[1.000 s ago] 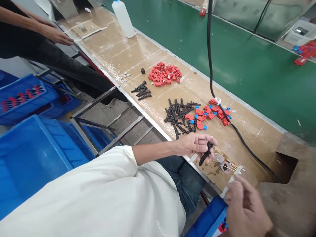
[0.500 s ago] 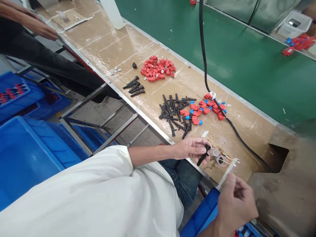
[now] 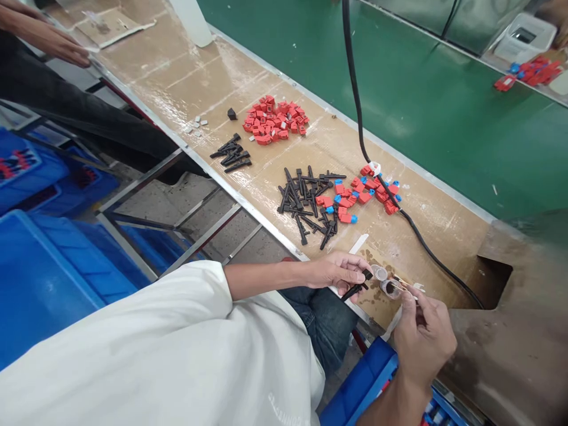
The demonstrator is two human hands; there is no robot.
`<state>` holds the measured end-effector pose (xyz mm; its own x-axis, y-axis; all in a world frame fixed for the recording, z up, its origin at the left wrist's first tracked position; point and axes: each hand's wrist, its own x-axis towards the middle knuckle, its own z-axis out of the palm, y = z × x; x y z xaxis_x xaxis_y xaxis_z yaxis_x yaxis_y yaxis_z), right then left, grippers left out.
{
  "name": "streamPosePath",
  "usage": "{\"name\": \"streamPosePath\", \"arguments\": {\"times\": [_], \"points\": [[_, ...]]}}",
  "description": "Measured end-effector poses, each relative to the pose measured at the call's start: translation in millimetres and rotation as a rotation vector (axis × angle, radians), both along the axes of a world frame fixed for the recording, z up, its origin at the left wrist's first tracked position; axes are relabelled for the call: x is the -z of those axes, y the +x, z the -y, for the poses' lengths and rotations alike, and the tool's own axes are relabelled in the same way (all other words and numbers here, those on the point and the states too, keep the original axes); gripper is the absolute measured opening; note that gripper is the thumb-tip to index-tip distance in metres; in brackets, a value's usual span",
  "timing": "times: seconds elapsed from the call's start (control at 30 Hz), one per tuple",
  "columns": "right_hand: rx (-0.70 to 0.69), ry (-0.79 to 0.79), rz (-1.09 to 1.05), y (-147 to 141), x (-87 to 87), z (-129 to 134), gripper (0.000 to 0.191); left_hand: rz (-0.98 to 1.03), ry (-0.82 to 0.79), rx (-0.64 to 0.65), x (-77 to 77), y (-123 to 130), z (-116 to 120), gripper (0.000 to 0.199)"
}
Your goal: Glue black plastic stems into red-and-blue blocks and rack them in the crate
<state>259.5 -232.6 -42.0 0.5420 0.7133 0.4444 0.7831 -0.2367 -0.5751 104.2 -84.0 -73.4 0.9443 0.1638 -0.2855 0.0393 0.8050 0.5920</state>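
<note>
My left hand (image 3: 335,272) is closed around a black plastic piece (image 3: 355,290) with a square head and a tapering shaft, pinched between thumb and fingers. Just beyond it on the bench stand a small clear cup (image 3: 380,273) and another cup (image 3: 390,289) with dark contents. My right hand (image 3: 423,325) is closed in a pinch at the outer ends of the thin sticks (image 3: 403,284) that rest across the dark cup. The fingertips partly hide the sticks, and how many they grip I cannot tell.
Black plastic pieces (image 3: 306,201) lie heaped beside red-and-blue parts (image 3: 350,198). Farther off is a red pile (image 3: 275,120). A black cable (image 3: 417,225) crosses the brown bench. Blue bins (image 3: 44,290) stand at left, and a co-worker's hand (image 3: 66,47) rests at the bench edge.
My right hand has moved forward from the bench edge to the sticks at the cup and now pinches there. The black piece in my left hand is tilted flatter.
</note>
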Motion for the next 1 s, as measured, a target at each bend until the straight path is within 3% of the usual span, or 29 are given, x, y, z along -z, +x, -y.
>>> {"name": "streamPosePath", "arguments": {"times": [0.13,0.27,0.47,0.73,0.93,1.0], "points": [[-0.05,-0.14,0.377,6,-3.3,4,0.016,0.02,0.01,0.011,1.6,1,0,0.063],[-0.074,-0.222,0.54,8,-5.7,4,0.011,0.028,0.026,0.021,4.0,1,0,0.064],[-0.175,-0.111,0.469,8,-11.9,3,0.009,0.06,0.054,-0.006,-0.8,-2,0,0.064],[-0.169,-0.216,0.498,3,-12.0,5,0.012,0.041,0.082,0.037,-9.7,-2,3,0.065],[-0.159,-0.239,0.55,12,-2.4,8,0.01,0.016,0.065,0.036,-5.7,1,0,0.062],[-0.191,-0.197,0.478,19,6.7,7,0.012,0.044,0.066,0.055,-2.5,3,-1,0.062]]}}
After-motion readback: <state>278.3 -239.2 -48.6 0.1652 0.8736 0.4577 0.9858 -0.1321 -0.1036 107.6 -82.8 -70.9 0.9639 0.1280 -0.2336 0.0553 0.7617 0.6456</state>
